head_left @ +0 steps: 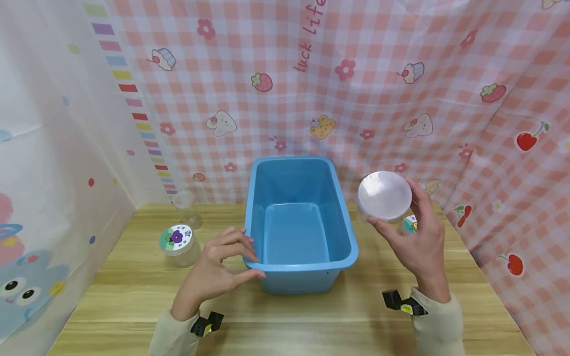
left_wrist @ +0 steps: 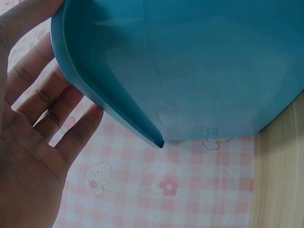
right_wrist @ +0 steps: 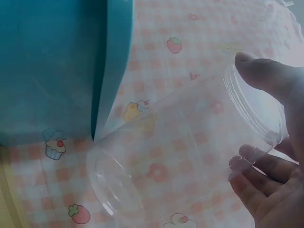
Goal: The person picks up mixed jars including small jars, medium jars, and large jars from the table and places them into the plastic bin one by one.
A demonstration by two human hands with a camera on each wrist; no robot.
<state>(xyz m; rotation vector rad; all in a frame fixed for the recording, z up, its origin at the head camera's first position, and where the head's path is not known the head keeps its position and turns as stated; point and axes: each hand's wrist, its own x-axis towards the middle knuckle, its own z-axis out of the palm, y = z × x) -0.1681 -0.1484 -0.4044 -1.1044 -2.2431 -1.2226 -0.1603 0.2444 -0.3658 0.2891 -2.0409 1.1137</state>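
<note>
My left hand grips the near-left corner of a blue plastic basin, thumb at the front lip and fingers at the left side. In the left wrist view, its fingertips meet the rim. My right hand holds a clear plastic jar by its lidded end, right of the basin and raised above the table. Thumb and fingers wrap the sides of its whitish lid. In the right wrist view the see-through jar lies at a slant, its base toward the lower left.
Left of the basin stand a clear jar with a purple-flower lid and a clear container behind it. Another jar with a green-patterned lid is partly hidden behind my right hand. Checked cloth hangs behind the wooden table.
</note>
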